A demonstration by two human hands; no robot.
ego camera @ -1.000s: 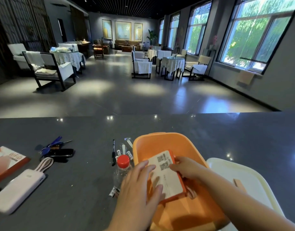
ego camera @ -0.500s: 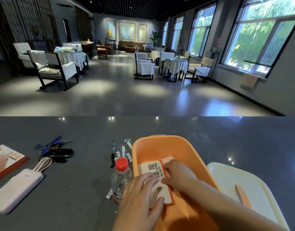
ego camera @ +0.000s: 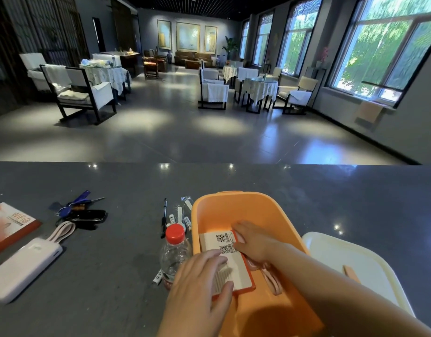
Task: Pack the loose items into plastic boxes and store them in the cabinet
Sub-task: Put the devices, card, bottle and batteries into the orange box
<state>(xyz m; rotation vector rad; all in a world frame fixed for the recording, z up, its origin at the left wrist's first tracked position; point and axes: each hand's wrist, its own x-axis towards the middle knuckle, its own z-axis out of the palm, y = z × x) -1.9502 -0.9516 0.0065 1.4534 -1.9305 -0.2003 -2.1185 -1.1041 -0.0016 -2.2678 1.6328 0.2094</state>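
Note:
An orange plastic box (ego camera: 234, 198) stands on the grey counter (ego camera: 331, 198) in front of me. Inside it lies a small orange-edged white carton with QR codes (ego camera: 221, 242), low against the box's left wall. My left hand (ego camera: 197, 283) grips the carton's near end, fingers across its top and thumb at its edge. My right hand (ego camera: 253, 242) holds its far right corner from inside the box. A pink cable (ego camera: 270, 278) lies in the box beside the carton.
A red-capped water bottle (ego camera: 174, 254) stands against the box's left side, with a pen (ego camera: 164, 215) and small sachets (ego camera: 185, 215) behind it. Keys (ego camera: 80, 205), a pink power bank (ego camera: 24, 271) and an orange carton (ego camera: 10, 224) lie left. A white lid (ego camera: 350, 263) lies right.
Both hands have lowered the QR-code carton from above the orange box down into it and laid it flatter. The other items on the counter stayed put.

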